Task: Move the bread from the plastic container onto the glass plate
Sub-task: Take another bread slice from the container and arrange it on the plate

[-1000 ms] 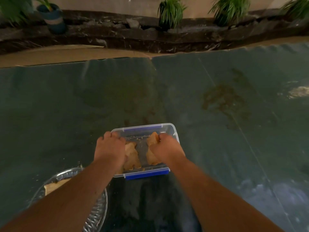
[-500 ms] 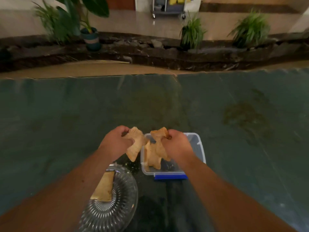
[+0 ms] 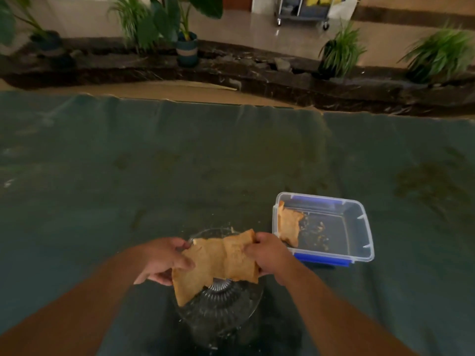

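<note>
Over the ribbed glass plate (image 3: 226,301) near the table's front edge, my left hand (image 3: 164,260) grips one tan bread slice (image 3: 198,265) and my right hand (image 3: 267,253) grips another bread slice (image 3: 239,258). The two slices touch side by side and hide most of the plate's far half. To the right stands the clear plastic container (image 3: 359,227) with blue clips. One bread piece (image 3: 289,224) leans against its left wall, and crumbs lie on its floor.
A dark green cloth (image 3: 128,188) covers the table. Past its far edge runs a dark stone ledge (image 3: 257,75) with potted plants (image 3: 185,34). A wheeled cart (image 3: 302,11) stands on the tiled floor behind.
Both hands lifted bread out of the container and carried it left and toward me, over the plate. One piece stays in the container. The camera view shifted left.
</note>
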Action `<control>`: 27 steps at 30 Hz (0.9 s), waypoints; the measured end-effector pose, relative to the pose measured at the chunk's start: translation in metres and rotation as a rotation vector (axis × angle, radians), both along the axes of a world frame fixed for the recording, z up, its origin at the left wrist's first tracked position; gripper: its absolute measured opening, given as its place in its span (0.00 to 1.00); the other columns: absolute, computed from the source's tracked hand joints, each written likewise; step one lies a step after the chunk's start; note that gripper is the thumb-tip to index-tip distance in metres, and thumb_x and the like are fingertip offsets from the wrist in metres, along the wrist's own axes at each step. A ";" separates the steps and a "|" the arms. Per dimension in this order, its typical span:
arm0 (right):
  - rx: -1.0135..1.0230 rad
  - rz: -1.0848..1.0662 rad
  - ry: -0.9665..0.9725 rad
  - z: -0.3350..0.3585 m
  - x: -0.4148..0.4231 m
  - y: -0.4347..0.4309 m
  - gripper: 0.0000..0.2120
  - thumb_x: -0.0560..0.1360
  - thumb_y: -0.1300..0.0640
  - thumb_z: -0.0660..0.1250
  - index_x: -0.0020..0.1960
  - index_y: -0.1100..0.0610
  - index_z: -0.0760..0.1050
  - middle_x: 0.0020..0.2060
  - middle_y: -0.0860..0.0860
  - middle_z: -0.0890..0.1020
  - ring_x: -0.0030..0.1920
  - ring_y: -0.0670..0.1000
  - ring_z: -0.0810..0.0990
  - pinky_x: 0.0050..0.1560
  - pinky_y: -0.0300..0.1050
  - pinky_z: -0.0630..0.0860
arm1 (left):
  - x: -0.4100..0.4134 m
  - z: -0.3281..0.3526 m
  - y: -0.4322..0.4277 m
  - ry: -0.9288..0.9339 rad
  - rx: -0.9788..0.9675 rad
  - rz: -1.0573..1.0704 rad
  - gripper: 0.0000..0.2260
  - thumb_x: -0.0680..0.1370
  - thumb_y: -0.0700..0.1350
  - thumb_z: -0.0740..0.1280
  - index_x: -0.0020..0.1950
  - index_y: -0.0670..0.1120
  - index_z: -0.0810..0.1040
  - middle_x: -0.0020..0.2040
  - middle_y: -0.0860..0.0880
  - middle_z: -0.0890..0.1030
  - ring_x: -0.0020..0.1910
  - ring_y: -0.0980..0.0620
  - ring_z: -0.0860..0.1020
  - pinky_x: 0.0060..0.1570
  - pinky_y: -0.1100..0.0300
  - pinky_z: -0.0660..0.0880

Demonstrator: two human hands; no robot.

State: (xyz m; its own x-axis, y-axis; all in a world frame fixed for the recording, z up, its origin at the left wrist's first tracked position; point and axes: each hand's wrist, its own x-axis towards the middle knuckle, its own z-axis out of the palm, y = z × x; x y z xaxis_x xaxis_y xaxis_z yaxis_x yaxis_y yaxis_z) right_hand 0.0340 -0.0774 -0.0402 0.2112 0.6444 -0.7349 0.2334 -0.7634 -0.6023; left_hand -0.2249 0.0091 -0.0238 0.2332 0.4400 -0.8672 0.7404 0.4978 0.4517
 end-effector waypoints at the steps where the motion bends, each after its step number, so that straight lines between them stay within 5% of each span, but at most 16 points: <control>1: -0.023 -0.012 0.005 -0.006 -0.003 0.000 0.05 0.79 0.55 0.69 0.47 0.46 0.77 0.50 0.51 0.82 0.48 0.55 0.82 0.37 0.50 0.85 | -0.006 -0.009 -0.005 -0.004 -0.034 -0.003 0.20 0.71 0.41 0.80 0.58 0.55 0.80 0.51 0.49 0.87 0.50 0.46 0.85 0.44 0.50 0.84; 6: -0.061 0.225 -0.416 -0.032 -0.008 -0.008 0.13 0.79 0.56 0.66 0.63 0.56 0.75 0.55 0.55 0.81 0.54 0.56 0.80 0.57 0.51 0.79 | -0.009 -0.051 -0.027 0.080 0.085 -0.131 0.26 0.74 0.43 0.78 0.70 0.52 0.75 0.60 0.50 0.79 0.49 0.49 0.82 0.38 0.57 0.83; 12: 0.007 0.355 -0.681 -0.029 -0.017 -0.018 0.33 0.77 0.60 0.66 0.79 0.56 0.57 0.61 0.57 0.82 0.57 0.59 0.82 0.52 0.53 0.81 | -0.005 -0.062 -0.042 0.400 0.691 -0.651 0.27 0.73 0.54 0.71 0.71 0.55 0.68 0.62 0.50 0.76 0.56 0.48 0.77 0.47 0.53 0.77; 15: 0.173 0.539 -0.881 -0.022 -0.028 -0.023 0.36 0.75 0.57 0.66 0.78 0.54 0.54 0.67 0.58 0.74 0.63 0.59 0.76 0.55 0.54 0.80 | -0.006 -0.066 -0.052 0.442 0.937 -0.862 0.30 0.74 0.61 0.68 0.72 0.53 0.66 0.67 0.48 0.73 0.62 0.46 0.72 0.56 0.49 0.76; 22: 0.192 0.933 -0.791 -0.040 -0.048 -0.022 0.46 0.75 0.34 0.68 0.82 0.47 0.47 0.82 0.61 0.53 0.79 0.69 0.51 0.76 0.70 0.54 | 0.004 -0.076 -0.071 0.408 0.872 -0.825 0.47 0.65 0.74 0.69 0.76 0.52 0.60 0.75 0.46 0.67 0.70 0.45 0.66 0.64 0.45 0.72; 27: 0.167 0.925 -0.871 -0.042 -0.041 -0.020 0.40 0.78 0.43 0.69 0.81 0.49 0.51 0.80 0.62 0.58 0.78 0.69 0.55 0.75 0.68 0.58 | 0.003 -0.082 -0.072 0.417 0.903 -0.939 0.47 0.67 0.73 0.69 0.78 0.51 0.59 0.76 0.46 0.67 0.73 0.43 0.64 0.70 0.43 0.65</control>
State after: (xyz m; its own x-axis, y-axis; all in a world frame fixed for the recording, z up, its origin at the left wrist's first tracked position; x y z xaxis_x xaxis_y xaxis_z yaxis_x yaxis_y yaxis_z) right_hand -0.0072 -0.0979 -0.0819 0.0057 0.8789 -0.4770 0.9978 -0.0368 -0.0559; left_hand -0.2215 -0.0632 -0.1056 0.5498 0.7075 -0.4439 0.7929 -0.6092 0.0111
